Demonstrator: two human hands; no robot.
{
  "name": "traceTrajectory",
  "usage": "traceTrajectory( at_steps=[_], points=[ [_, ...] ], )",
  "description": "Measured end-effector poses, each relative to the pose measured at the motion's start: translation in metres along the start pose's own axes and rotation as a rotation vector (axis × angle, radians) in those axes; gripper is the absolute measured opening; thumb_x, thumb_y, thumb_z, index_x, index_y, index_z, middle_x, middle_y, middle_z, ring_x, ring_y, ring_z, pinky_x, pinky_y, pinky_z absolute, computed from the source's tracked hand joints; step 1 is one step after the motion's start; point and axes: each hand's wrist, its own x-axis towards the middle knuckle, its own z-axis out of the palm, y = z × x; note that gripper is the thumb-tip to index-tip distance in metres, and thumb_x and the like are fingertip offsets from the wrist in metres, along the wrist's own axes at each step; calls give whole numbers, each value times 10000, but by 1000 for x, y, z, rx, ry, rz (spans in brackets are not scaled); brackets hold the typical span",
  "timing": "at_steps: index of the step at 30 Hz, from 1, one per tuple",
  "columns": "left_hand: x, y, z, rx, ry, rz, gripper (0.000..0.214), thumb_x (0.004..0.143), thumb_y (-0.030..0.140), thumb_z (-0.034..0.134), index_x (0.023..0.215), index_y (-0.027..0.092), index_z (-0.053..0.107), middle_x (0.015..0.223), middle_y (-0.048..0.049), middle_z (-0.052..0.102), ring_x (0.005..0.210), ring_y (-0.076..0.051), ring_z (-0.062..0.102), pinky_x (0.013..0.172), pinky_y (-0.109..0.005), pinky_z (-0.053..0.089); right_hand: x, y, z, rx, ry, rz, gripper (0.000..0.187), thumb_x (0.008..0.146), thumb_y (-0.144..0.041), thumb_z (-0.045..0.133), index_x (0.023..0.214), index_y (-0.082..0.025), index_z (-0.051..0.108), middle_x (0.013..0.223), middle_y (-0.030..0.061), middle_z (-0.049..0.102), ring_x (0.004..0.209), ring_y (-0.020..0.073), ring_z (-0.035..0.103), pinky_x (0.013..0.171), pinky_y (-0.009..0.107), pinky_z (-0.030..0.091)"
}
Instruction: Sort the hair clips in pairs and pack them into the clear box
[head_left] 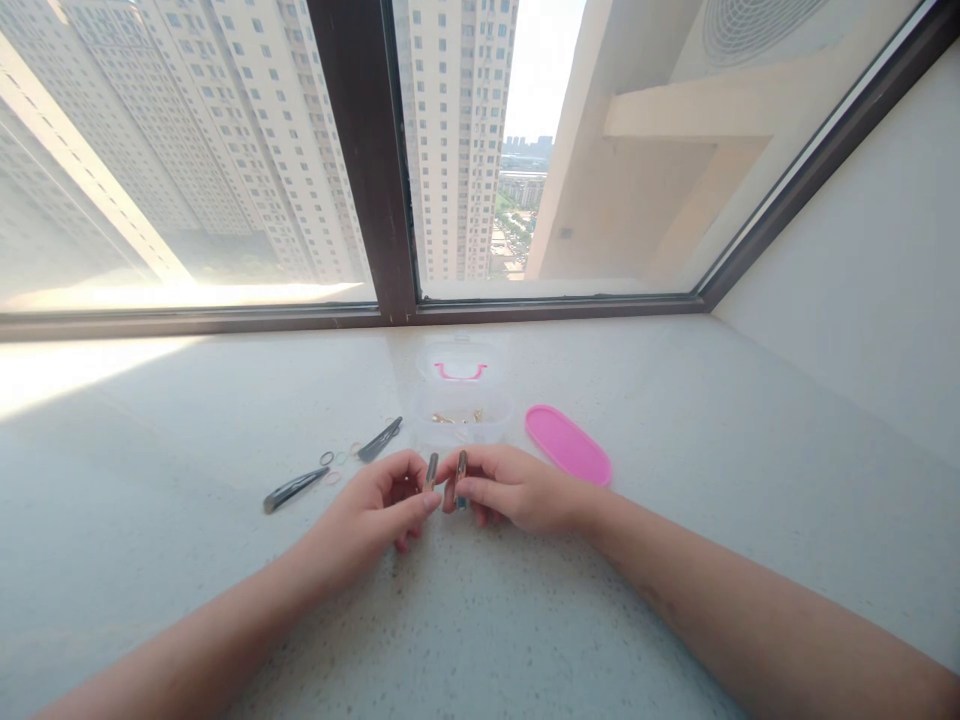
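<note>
My left hand (396,500) pinches a small, narrow, shiny hair clip (431,470) between thumb and fingers. A similar slim hair clip (461,465) stands upright in the pinch of my right hand (514,490). The two clips are side by side with a small gap, and the fingertips nearly meet. Just beyond the hands sits an open clear plastic box (499,415) with a pink handle (460,376). Several small gold-coloured pieces (450,418) lie inside it. Fingers partly cover both clips, so their lower ends are hard to make out.
Left of the hands lie two larger dark hair clips (296,489) and several small hair ties (326,458). A pink oval lid (568,445) rests on the pale speckled sill (465,630), close to my right wrist. A dark-framed window (375,150) rises behind the box.
</note>
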Motion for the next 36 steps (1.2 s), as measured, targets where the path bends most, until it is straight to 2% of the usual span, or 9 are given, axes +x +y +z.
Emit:
traceTrajectory(
  at_steps=[10, 15, 21, 27, 32, 36],
  points=[
    [1, 4, 0, 16, 16, 12, 208, 827, 386, 615, 818, 201, 519, 692, 42, 551, 537, -105, 510, 501, -222, 439, 2, -1, 1, 127, 26, 52, 121, 867, -243, 578, 949, -157, 608, 845, 34, 668, 568, 75, 554, 531, 192, 426],
    [2, 6, -2, 33, 37, -21, 180, 842, 370, 599, 868, 193, 582, 591, 53, 543, 506, -110, 511, 483, -213, 412, 4, 1, 1, 148, 82, 57, 94, 864, -232, 578, 892, -144, 594, 838, 47, 674, 640, 106, 627, 586, 222, 484],
    [3, 6, -4, 38, 41, -92, 181, 831, 352, 621, 874, 177, 625, 624, 9, 650, 565, -135, 588, 585, -252, 477, 5, 1, 2, 154, 111, 63, 96, 888, -189, 521, 887, -134, 599, 905, 71, 673, 732, 125, 667, 635, 236, 518],
    [3, 5, -5, -46, 24, -82, 147, 803, 287, 643, 901, 177, 647, 861, -45, 720, 747, -170, 654, 711, -285, 521, 6, 0, 1, 155, 112, 75, 152, 899, -172, 475, 941, -125, 613, 897, 77, 676, 724, 123, 673, 620, 229, 525],
    [3, 4, -6, -91, 18, -86, 199, 793, 196, 632, 987, 171, 668, 842, -35, 723, 772, -165, 658, 752, -284, 526, 6, -1, 2, 147, 127, 82, 144, 860, -119, 477, 916, -129, 609, 878, 67, 672, 722, 121, 672, 624, 225, 531],
    [4, 3, -5, -121, 20, -83, 193, 789, 164, 623, 974, 167, 677, 836, -35, 718, 775, -161, 658, 755, -283, 532, 6, 0, 3, 157, 141, 88, 181, 840, -91, 475, 956, -131, 607, 882, 65, 673, 721, 118, 673, 636, 227, 531]
  ],
)
